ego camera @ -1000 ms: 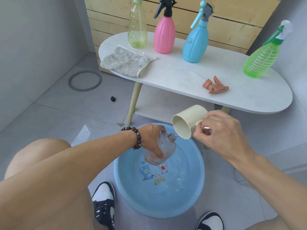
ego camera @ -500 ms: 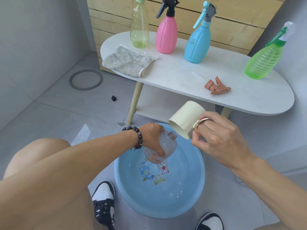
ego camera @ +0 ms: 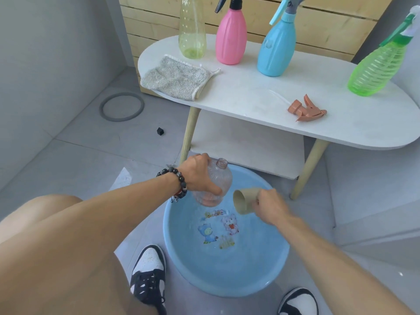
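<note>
My left hand [ego camera: 197, 175] grips a clear ribbed bottle [ego camera: 218, 181] with no cap, held nearly upright over the far edge of a blue basin [ego camera: 268, 278] of water. My right hand [ego camera: 269, 209] holds a cream cup [ego camera: 245, 200] by its handle, low over the water, lying on its side with its mouth facing left. The cup sits just right of the bottle's base. An orange spray head [ego camera: 306, 109] lies on the white table [ego camera: 250, 98] behind.
On the table stand a yellow-green bottle [ego camera: 192, 30], a pink sprayer [ego camera: 231, 35], a blue sprayer [ego camera: 278, 44] and a green sprayer [ego camera: 379, 64]; a grey cloth [ego camera: 176, 77] hangs over its left edge. A grey ring [ego camera: 122, 106] lies on the floor. My shoes [ego camera: 148, 273] flank the basin.
My right hand has brought the cup down from above the bottle's mouth to beside its base, near the water. My left hand has turned the bottle more upright.
</note>
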`<state>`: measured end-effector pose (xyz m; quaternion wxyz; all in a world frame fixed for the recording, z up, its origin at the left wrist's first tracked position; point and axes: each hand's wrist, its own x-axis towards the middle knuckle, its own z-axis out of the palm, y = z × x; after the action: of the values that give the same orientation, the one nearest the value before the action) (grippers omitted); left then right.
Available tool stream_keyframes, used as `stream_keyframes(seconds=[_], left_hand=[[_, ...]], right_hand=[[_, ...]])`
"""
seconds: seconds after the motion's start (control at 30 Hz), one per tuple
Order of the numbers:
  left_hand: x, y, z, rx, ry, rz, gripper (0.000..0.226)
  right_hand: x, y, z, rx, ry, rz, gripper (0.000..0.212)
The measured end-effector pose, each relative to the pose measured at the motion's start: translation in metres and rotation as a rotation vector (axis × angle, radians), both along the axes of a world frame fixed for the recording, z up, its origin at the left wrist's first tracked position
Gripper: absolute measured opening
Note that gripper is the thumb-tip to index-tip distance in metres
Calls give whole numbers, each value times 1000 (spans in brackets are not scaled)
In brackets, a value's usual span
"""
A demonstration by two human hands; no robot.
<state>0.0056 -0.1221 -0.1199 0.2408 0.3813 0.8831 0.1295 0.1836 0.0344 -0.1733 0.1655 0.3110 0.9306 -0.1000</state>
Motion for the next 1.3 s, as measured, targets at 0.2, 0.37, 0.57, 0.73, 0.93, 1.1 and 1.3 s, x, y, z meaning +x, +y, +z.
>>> stream_keyframes(seconds=[0.2,0.37,0.57,0.73,0.93,1.1,1.3], left_hand=[[1,5,-2,64,2,59,86],[1,8,0,57,19,63,69],[0,8,7,-12,50,41,68],[-6,4,10,-54,55,22,70],[-4,-1,11,-84,62,-5,74],[3,-2,9,-60,45,-26,76],[8,1,13,42,46,-123,89]], right_hand=[[29,-36,-80,195,-177,124,35],[41,-59,-114,30,-114,64,34],[36,-47,-102,-426,282,-473,40],[48,-6,-66,-734,406,-566,34],[57,32,2,-781,444,-439,36],[55,45,87,-651,450,-256,51],[51,44,144,-464,589,-150,39]])
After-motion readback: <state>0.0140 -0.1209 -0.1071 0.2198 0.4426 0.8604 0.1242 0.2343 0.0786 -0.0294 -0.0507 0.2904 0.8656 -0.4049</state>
